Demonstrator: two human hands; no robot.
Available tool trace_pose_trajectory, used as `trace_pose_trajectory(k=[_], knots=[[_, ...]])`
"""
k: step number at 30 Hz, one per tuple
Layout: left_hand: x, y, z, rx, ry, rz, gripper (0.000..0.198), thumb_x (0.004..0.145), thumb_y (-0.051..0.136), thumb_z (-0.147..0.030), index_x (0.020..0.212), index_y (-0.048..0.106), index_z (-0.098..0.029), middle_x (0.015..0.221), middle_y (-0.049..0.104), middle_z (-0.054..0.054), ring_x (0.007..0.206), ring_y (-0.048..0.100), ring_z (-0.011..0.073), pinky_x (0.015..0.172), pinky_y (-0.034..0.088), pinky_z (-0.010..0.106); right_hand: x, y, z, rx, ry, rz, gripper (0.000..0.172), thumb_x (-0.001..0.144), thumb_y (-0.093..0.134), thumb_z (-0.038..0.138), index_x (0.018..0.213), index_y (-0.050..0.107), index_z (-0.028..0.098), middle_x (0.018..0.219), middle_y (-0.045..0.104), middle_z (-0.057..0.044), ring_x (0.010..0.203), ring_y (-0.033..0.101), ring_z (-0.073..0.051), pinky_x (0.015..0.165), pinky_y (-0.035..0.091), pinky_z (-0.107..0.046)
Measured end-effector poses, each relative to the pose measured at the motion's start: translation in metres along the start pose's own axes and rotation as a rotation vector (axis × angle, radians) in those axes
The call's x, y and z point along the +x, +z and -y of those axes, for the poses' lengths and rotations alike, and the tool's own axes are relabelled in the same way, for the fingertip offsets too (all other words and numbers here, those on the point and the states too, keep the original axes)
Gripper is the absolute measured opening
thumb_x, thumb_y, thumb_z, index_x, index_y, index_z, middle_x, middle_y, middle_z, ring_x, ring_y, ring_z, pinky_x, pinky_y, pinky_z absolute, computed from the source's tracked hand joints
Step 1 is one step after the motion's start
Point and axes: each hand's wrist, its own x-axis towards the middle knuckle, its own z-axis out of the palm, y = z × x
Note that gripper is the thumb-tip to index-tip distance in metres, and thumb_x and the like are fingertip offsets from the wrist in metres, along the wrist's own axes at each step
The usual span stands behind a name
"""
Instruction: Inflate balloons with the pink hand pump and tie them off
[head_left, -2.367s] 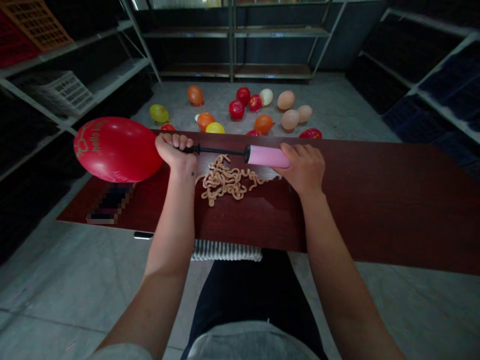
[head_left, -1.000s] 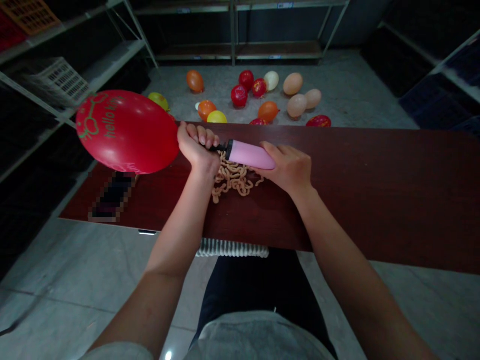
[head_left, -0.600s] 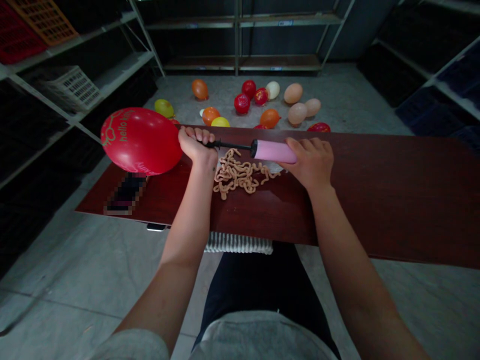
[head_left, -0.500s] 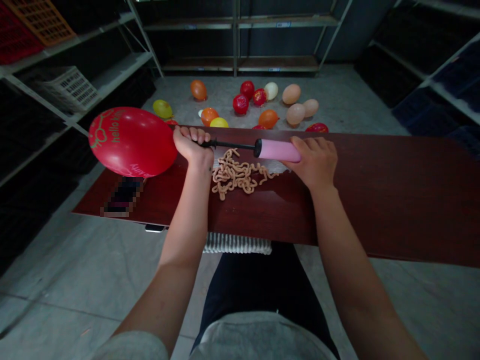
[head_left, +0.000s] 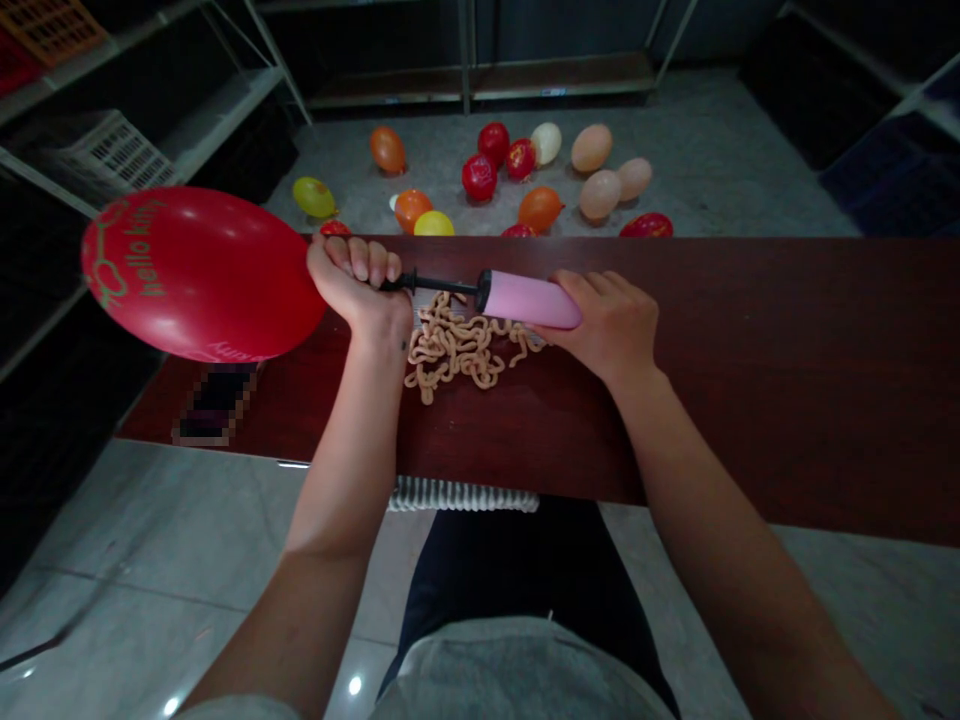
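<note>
A pink and black hand balloon pump [head_left: 531, 298] spans the space between my two hands above the table. My right hand [head_left: 604, 325] is wrapped round its pink barrel. My left hand [head_left: 356, 285] is closed round the black end at the other side, beside a large inflated red balloon [head_left: 202, 275] printed with "hello kitty". The balloon's neck is hidden in my left fingers. A stretch of black rod shows between handle and barrel. Below the pump, a tangle of beige, curly uninflated long balloons or cords [head_left: 457, 350] lies on the dark red table [head_left: 787, 370].
A blurred-out phone [head_left: 217, 400] lies at the table's left end. Several inflated balloons, among them an orange one [head_left: 388, 150], rest on the floor beyond the table. Metal shelves [head_left: 555, 78] stand behind, with a white basket [head_left: 127, 150] at left.
The red balloon looks larger and reaches further left. Both hands and the pump appear shifted left, and a shorter stretch of rod shows. The view has tilted down slightly.
</note>
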Motion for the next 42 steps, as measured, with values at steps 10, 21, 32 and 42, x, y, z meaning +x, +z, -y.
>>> trace_pose_trajectory(k=[10,21,32,42], knots=[[-0.033,0.02,0.015,0.039,-0.123,0.051,0.058,0.102,0.04,-0.043,0.051,0.024,-0.019,0.043,0.021,-0.004,0.034,0.023,0.0088,0.039,0.023,0.027,-0.002,0.004,0.029,0.114,0.001,0.068,0.061,0.081,0.055,0.066,0.119,0.065,0.019,0.098,0.072,-0.011,0.086,0.062,-0.026,0.068,0.036,-0.032],[-0.014,0.011,0.017,0.033,-0.188,0.096,0.055,0.102,0.038,-0.042,0.054,0.025,-0.019,0.041,0.021,-0.003,0.035,0.023,0.0097,0.041,0.023,0.027,0.003,0.004,0.024,0.068,-0.024,0.029,0.062,0.086,0.049,0.067,0.124,0.061,0.02,0.102,0.07,-0.012,0.091,0.058,-0.027,0.069,0.034,-0.033],[0.01,0.004,0.012,-0.138,-0.11,-0.079,0.043,0.097,0.033,-0.016,0.057,0.017,-0.02,0.044,0.018,-0.004,0.034,0.019,0.0091,0.04,0.02,0.027,-0.001,0.0,0.002,-0.1,-0.045,-0.038,0.062,0.087,0.045,0.069,0.124,0.06,0.022,0.096,0.067,-0.012,0.091,0.056,-0.029,0.071,0.034,-0.035],[0.019,-0.004,-0.003,-0.128,-0.096,-0.167,0.042,0.1,0.03,-0.021,0.059,0.018,-0.019,0.044,0.02,-0.004,0.035,0.022,0.0087,0.041,0.024,0.024,-0.003,-0.014,-0.026,-0.171,0.051,-0.096,0.054,0.09,0.047,0.061,0.123,0.06,0.02,0.104,0.065,-0.014,0.095,0.053,-0.03,0.073,0.035,-0.039]])
